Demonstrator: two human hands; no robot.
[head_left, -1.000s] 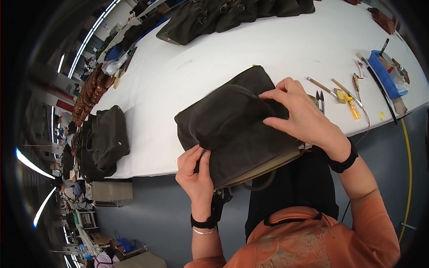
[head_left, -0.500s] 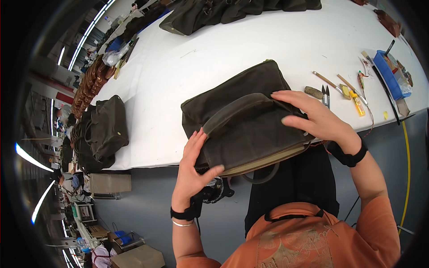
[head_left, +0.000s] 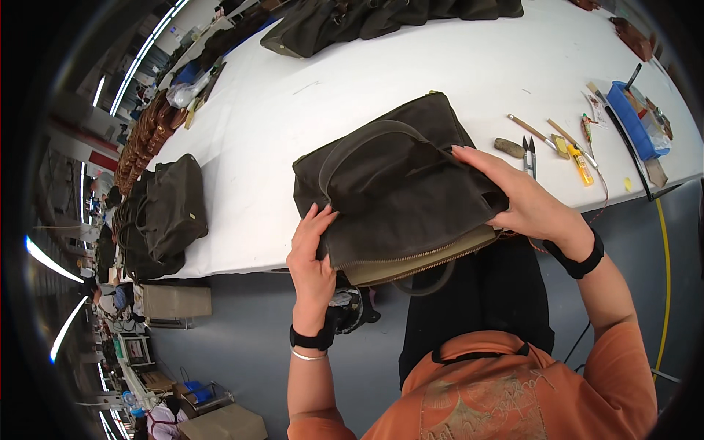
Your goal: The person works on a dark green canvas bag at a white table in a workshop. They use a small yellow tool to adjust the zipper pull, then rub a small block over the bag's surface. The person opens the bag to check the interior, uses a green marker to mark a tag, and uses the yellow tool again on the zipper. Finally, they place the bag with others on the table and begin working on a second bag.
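Observation:
A dark olive-brown handbag (head_left: 411, 198) lies on its side at the near edge of the white table. Its zipped mouth (head_left: 418, 258) faces me and gapes, showing a pale lining. One handle (head_left: 370, 132) arches over the upper panel; the other hangs below the table edge. My left hand (head_left: 314, 253) grips the bag's left side, fingers on top and the thumb partly hidden by the bag. On the right side, my right hand (head_left: 521, 191) grips the bag with its fingers on the panel and the thumb near the zip end.
Thread snips (head_left: 529, 155), a stone (head_left: 509, 148), a yellow bottle (head_left: 583, 170) and a blue tray (head_left: 636, 125) lie to the right. More dark bags (head_left: 172, 209) stand at the left edge, others (head_left: 381, 18) across the far side. Brown leather pieces (head_left: 147, 136) are stacked at far left.
The zipped mouth has opened wider, showing more lining. The upper handle now stands in a higher arch. My left hand has turned, its thumb moving behind the bag's edge.

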